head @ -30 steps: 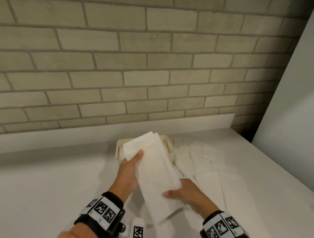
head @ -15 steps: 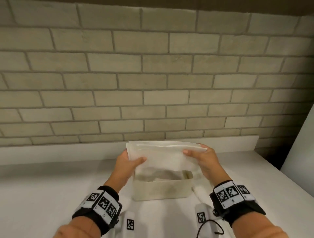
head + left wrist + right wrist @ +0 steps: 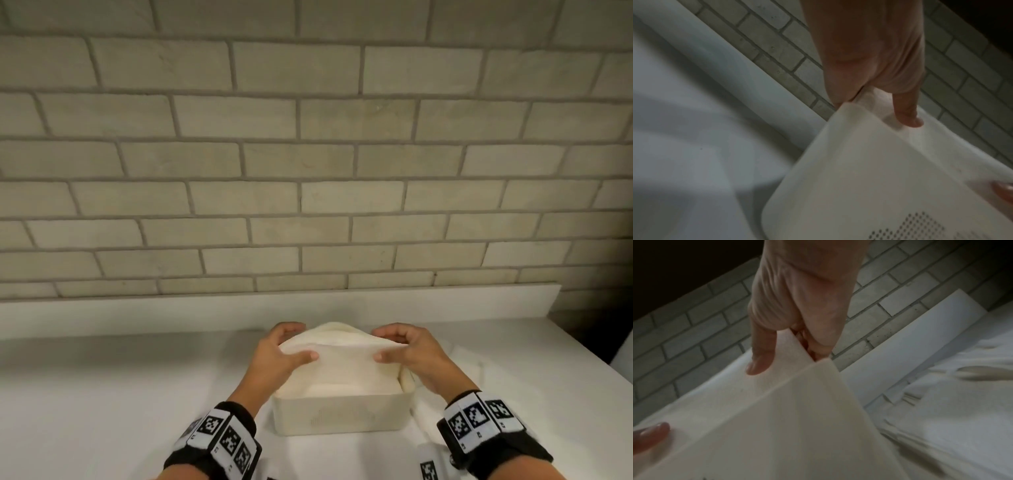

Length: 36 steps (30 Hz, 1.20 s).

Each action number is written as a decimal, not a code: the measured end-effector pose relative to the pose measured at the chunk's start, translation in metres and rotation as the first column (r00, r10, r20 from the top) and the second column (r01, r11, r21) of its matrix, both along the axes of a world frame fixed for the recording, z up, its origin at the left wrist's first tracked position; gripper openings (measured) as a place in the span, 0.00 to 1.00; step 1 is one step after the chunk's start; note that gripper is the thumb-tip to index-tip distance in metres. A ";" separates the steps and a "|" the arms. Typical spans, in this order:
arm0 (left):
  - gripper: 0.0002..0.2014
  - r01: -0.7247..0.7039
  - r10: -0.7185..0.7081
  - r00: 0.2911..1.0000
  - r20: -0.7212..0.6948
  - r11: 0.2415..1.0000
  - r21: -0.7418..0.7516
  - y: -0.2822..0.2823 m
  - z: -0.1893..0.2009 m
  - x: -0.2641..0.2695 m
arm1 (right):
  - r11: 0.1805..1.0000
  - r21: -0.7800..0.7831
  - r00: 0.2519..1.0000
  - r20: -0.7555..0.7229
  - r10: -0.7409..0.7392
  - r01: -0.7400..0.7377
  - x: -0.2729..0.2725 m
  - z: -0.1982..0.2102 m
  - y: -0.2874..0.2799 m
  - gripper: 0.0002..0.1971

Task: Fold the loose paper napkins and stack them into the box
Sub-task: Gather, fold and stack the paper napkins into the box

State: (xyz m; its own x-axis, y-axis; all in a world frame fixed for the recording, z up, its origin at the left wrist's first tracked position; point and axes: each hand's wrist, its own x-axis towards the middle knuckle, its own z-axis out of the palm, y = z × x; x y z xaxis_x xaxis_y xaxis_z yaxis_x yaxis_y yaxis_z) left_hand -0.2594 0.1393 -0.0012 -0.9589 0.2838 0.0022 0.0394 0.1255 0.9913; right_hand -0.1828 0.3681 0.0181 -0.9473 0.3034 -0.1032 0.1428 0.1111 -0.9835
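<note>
Now the box (image 3: 342, 413) sits nearest on the white counter (image 3: 102, 394). Over it, the folded napkin (image 3: 342, 356) has come down from half a second ago and bows across the opening. The left hand (image 3: 277, 353) and right hand (image 3: 411, 356) pinch its ends. Loose napkins (image 3: 479, 377) lie right of the box, the brick wall (image 3: 308, 171) behind.

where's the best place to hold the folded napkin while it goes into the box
At its two short ends, one hand per side. The left hand and right hand already pinch the folded napkin there, thumbs on top. It is limp and bows between them, so end grips probably keep it spread over the box.
</note>
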 end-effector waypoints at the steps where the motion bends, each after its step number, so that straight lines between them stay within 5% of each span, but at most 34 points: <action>1: 0.26 0.006 -0.007 1.000 -0.019 0.999 -0.051 0.002 -0.002 0.000 | 1.000 0.024 0.999 0.029 0.013 -0.013 -0.001 -0.005 0.000 0.21; 4: 0.32 -0.015 0.009 0.999 -0.050 0.993 -0.117 0.006 -0.002 -0.003 | 0.996 0.084 0.997 0.071 0.026 -0.032 -0.006 -0.009 -0.001 0.21; 8: 0.23 -0.029 0.026 0.998 -0.052 0.998 -0.054 0.005 0.000 -0.005 | 0.995 0.097 0.999 0.030 -0.020 0.017 -0.008 -0.005 0.001 0.16; 12: 0.26 0.056 -0.057 0.997 -0.047 0.998 -0.021 0.002 -0.001 -0.001 | 0.997 0.069 0.999 0.019 0.045 -0.046 -0.005 -0.004 0.001 0.28; 17: 0.15 0.066 -0.067 0.996 -0.065 0.998 -0.014 0.009 0.004 -0.002 | 0.995 0.091 0.999 -0.041 -0.027 0.030 -0.009 -0.005 -0.008 0.24; 23: 0.21 0.022 -0.022 1.000 -0.008 0.995 0.094 -0.002 -0.004 -0.001 | 1.000 -0.017 0.998 -0.067 -0.005 0.003 0.000 -0.005 0.004 0.40; 30: 0.16 0.044 -0.045 0.999 0.002 0.997 0.057 0.003 0.002 0.000 | 0.996 -0.074 0.997 -0.054 -0.050 0.046 -0.007 -0.014 -0.008 0.43; 32: 0.15 0.043 -0.045 0.999 0.028 0.996 0.082 -0.001 0.002 0.001 | 0.999 -0.038 0.999 -0.024 -0.024 0.023 -0.006 -0.014 -0.004 0.42; 36: 0.14 0.071 -0.074 0.997 0.031 0.994 0.083 -0.004 0.005 0.001 | 0.991 0.131 0.998 0.056 -0.018 0.010 -0.005 -0.007 -0.006 0.23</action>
